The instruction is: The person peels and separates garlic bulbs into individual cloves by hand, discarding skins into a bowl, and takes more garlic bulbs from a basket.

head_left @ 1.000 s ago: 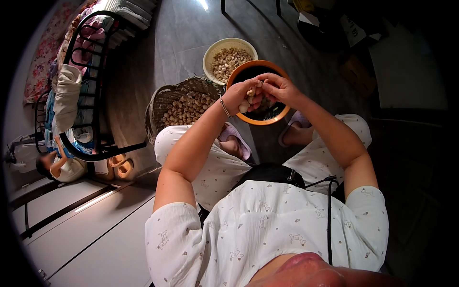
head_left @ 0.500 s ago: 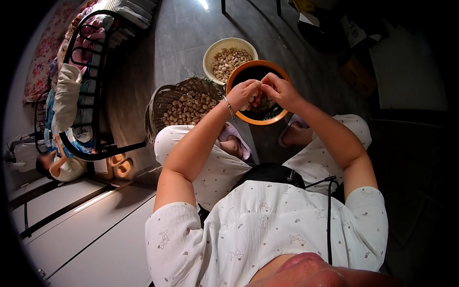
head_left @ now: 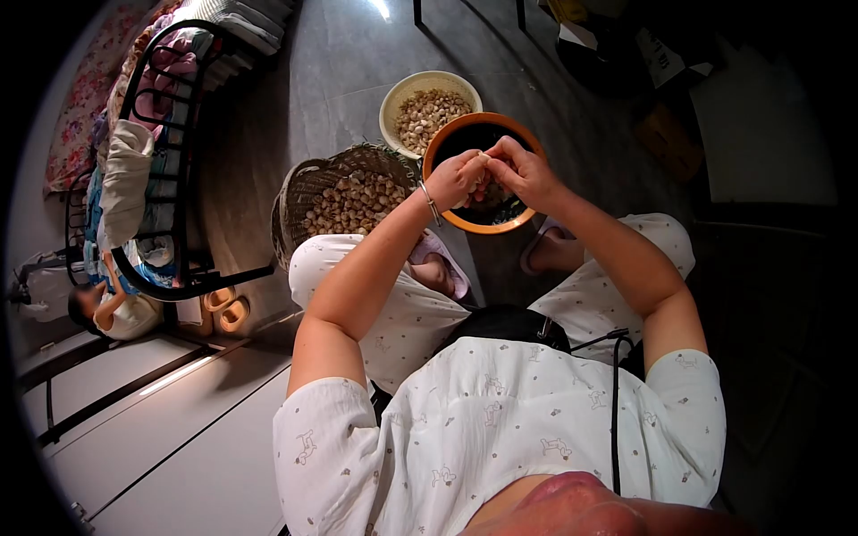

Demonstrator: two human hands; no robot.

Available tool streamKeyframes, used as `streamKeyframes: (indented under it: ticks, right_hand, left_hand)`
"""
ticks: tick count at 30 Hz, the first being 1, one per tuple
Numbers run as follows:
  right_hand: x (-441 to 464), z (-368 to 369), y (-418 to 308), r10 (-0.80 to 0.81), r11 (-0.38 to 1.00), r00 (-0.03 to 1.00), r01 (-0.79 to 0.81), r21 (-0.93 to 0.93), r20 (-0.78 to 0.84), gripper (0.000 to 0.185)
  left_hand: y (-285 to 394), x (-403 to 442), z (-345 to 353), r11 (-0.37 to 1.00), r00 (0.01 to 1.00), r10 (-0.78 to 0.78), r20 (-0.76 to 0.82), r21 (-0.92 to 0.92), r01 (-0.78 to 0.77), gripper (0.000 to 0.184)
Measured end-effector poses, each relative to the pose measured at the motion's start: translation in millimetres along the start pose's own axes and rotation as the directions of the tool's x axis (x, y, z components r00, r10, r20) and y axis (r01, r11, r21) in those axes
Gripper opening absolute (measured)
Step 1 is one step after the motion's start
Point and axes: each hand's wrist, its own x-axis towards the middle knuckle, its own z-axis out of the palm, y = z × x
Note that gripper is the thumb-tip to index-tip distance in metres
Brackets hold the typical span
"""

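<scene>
Both hands meet over an orange-rimmed basin with a dark inside. My left hand, a bracelet at its wrist, is closed with its fingers curled around pale garlic. At its fingertips shows a small whitish garlic clove. My right hand pinches at that same clove, thumb and forefinger touching it. Pale bits lie in the bottom of the basin below. Behind it, a cream bowl holds many loose garlic cloves. To the left, a woven basket contains whole garlic bulbs.
My knees and slippered feet flank the basin. A black metal bed frame with bedding stands at left, with tan slippers on the floor by it. Another person is beside the bed. Dark table legs stand at the back.
The fingers have shifted slightly around the clove, and more of its pale surface shows between the fingertips. The containers have stayed in place.
</scene>
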Motion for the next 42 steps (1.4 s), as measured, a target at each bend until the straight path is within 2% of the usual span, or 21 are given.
streamKeyframes:
  ticks: [7, 9, 11, 16, 22, 24, 27, 32, 42]
  right_hand:
    - [0, 2, 0, -0.016, 1.0, 1.0, 0.016, -0.001, -0.018, 0.012]
    - [0, 3, -1, -0.077, 0.995, 0.996, 0.074, -0.074, -0.04, 0.01]
    - [0, 2, -2, -0.065, 0.996, 0.998, 0.063, -0.066, -0.027, 0.01]
    - [-1, 2, -8, -0.049, 0.997, 0.999, 0.049, -0.067, -0.002, 0.011]
    - [-1, 0, -6, -0.161, 0.951, 0.987, 0.156, -0.268, 0.001, 0.01]
    - [-3, 4, -6, -0.297, 0.889, 0.954, 0.257, -0.38, -0.049, 0.009]
    - [-2, 7, -3, -0.361, 0.857, 0.93, 0.303, -0.417, -0.067, 0.008]
    - [-2, 10, -7, -0.378, 0.832, 0.922, 0.296, -0.468, -0.088, 0.008]
    - [-1, 15, -3, -0.412, 0.718, 0.904, 0.248, -0.65, -0.111, 0.008]
  left_hand:
    - [-2, 1, 2, 0.999, 1.0, 0.029, -0.012, -0.022, -0.029, 0.028]
    - [-5, 3, 1, 0.998, 0.999, 0.032, -0.011, -0.049, -0.033, 0.027]
    - [-9, 6, -1, 0.993, 1.0, -0.021, -0.005, -0.114, 0.02, 0.026]
    - [-9, 7, -3, 0.995, 1.0, -0.023, -0.012, -0.098, 0.022, 0.025]
    - [-4, 4, -2, 0.995, 1.0, -0.015, -0.001, -0.095, 0.015, 0.024]
    - [-4, 3, 0, 0.994, 1.0, -0.02, 0.004, -0.111, 0.02, 0.024]
    - [-4, 1, 3, 0.998, 1.0, -0.016, -0.023, -0.069, 0.014, 0.024]
    - [-7, 1, 6, 0.998, 0.997, 0.058, -0.054, -0.032, -0.059, 0.028]
    - [-11, 2, 11, 0.993, 0.995, 0.05, -0.089, -0.104, -0.059, 0.031]
